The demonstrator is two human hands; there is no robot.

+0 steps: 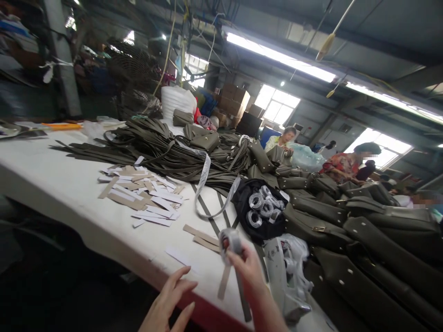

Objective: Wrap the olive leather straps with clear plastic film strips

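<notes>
My right hand [249,267] grips a silver-grey coiled strap [230,244], a ring-shaped roll slightly blurred, above the white table. My left hand [171,299] hovers at the table's front edge, fingers apart and holding nothing. Beside the coil lie brown paper strips [202,239]. Just past it a loose silvery strap [202,193] loops over the tabletop. Several similar coils [265,207] sit in a black bag [242,198] behind my right hand. To the right of that hand stands a white-grey dispenser-like object [282,276] with crumpled clear plastic; its exact kind is unclear.
Loose white and brown strips [141,191] are piled at mid-left. Behind them spreads a heap of dark straps [155,147]. Dark olive bags [374,249] crowd the right side. Two people [346,166] work across the table. The white table's front edge [104,240] runs diagonally.
</notes>
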